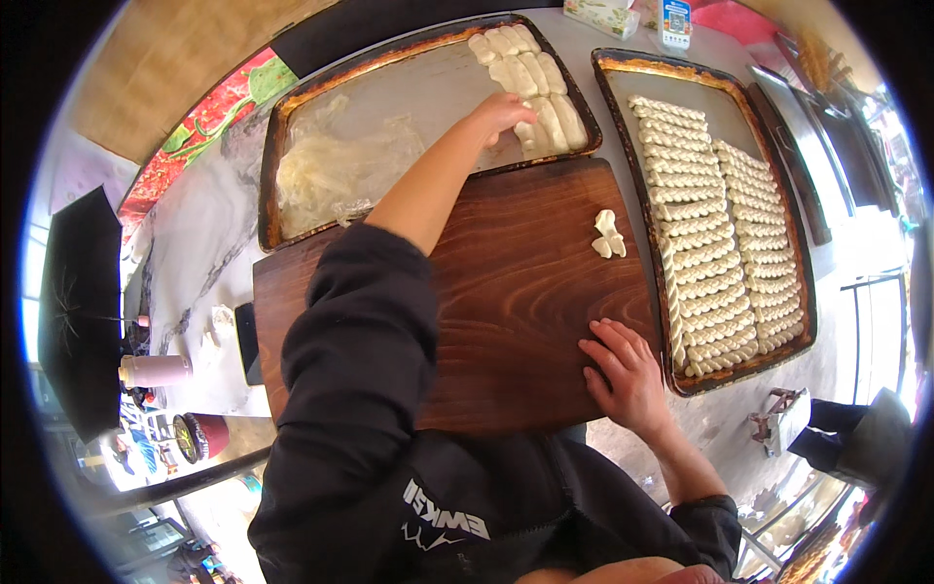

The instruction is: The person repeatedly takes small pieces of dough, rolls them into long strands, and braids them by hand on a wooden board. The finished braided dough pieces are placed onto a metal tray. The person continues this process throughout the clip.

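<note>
My left hand [503, 117] reaches over the far baking tray [430, 47], its fingertips at pale dough strips [560, 120] packed along the tray's right side. Whether the fingers grip a strip cannot be made out. My right hand [626, 376] rests open, palm down, fingers spread, at the near right part of a dark wooden board [511, 292]. Small dough scraps [608, 235] lie on the board beyond it. To the right, a second baking tray [653, 292] holds two columns of braided or twisted dough lengths [700, 255].
Crumpled clear plastic film [328, 168] covers the far tray's left part. A phone [249, 343] lies beside the board's left edge, near a pink bottle [157, 371]. A tissue box [602, 16] and a display stand [675, 25] stand behind the trays. A person [868, 438] is at far right.
</note>
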Demonstrator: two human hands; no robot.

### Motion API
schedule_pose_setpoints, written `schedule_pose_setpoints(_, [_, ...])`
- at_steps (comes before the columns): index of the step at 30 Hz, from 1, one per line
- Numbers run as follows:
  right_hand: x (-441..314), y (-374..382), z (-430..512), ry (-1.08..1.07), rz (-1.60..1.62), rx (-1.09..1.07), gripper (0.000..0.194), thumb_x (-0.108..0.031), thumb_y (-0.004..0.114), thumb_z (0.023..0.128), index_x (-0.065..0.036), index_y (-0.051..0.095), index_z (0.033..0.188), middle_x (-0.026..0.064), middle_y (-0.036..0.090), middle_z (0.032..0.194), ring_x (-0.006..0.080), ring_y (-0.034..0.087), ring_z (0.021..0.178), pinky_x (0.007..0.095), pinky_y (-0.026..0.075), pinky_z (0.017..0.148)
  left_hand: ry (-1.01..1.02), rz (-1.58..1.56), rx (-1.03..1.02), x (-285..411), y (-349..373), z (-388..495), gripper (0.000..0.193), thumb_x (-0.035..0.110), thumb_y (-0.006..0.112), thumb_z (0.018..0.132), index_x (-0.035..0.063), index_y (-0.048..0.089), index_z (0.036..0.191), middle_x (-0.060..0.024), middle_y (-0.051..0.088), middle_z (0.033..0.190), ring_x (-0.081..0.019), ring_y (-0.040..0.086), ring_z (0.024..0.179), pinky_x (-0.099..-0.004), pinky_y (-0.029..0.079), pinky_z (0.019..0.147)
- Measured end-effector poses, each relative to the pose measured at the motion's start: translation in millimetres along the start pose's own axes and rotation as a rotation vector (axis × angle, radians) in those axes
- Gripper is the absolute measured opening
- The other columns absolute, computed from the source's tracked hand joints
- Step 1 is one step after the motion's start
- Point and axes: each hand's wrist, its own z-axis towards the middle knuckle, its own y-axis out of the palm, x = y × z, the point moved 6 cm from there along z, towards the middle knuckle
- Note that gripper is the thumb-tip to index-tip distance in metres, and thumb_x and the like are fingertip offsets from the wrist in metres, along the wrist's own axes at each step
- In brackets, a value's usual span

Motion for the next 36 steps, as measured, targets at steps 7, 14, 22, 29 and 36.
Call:
schedule_pose_setpoints(7, [1.0,2.7,-5.8,0.034,-0.013,0.029,0.034,-0.012,0.069,0.081,-0.008,0.066,0.114,0.0110,0.059,0.130,0.0339,0.053,0.123,0.0453,0.045,0.100,0.208,-0.290,-0.122,29.6,-23.7,-115.3,0.037,0.009,0.071,0.088,-0.0002,0.054,0.119,-0.0172,0.066,0.115,-0.0254,0.064,0.110,-0.0374,0.054,0.093])
schedule_pose_setpoints(14, [18.7,4.6,15.6,0.347,0.388,0.110,0.041,0.000,0.065,0.087,0.000,0.057,0.127,0.0127,0.058,0.128,0.0260,0.054,0.122,0.0361,0.042,0.104,0.575,-0.341,-0.291,113.2,-32.6,-244.4,0.042,0.006,0.066,0.091,-0.0040,0.048,0.128,-0.0153,0.066,0.111,-0.0235,0.065,0.106,-0.0360,0.056,0.091])
schedule_pose_setpoints(22, [-17.7,27.5,40.6,0.303,1.095,-0.026,0.041,-0.030,0.053,0.102,-0.001,0.049,0.130,0.0056,0.058,0.106,0.0133,0.056,0.099,0.0316,0.046,0.092,0.472,-0.156,-0.600,30.0,44.8,-324.1,0.031,0.005,0.071,0.086,0.0037,0.059,0.114,-0.0054,0.063,0.104,-0.0134,0.062,0.101,-0.0271,0.052,0.083])
schedule_pose_setpoints(29, [-6.8,15.6,-35.3,0.646,0.767,-0.192,0.028,-0.028,0.045,0.106,-0.007,0.058,0.118,-0.0046,0.043,0.066,0.0035,0.039,0.056,0.0202,0.035,0.049,0.712,0.030,-0.313,42.4,46.4,-319.5,0.054,0.010,0.072,0.085,0.0057,0.050,0.135,-0.0139,0.054,0.135,-0.0260,0.056,0.122,-0.0375,0.046,0.103])
schedule_pose_setpoints(36, [-24.6,16.5,-33.3,0.020,0.186,-0.441,0.029,-0.033,0.051,0.099,-0.007,0.057,0.109,0.0176,0.065,0.087,0.0383,0.063,0.084,0.0474,0.049,0.074,0.931,0.422,-0.625,-28.4,125.6,-368.1,0.069,0.013,0.079,0.077,0.0058,0.046,0.137,-0.0145,0.052,0.135,-0.0306,0.048,0.128,-0.0409,0.036,0.110])
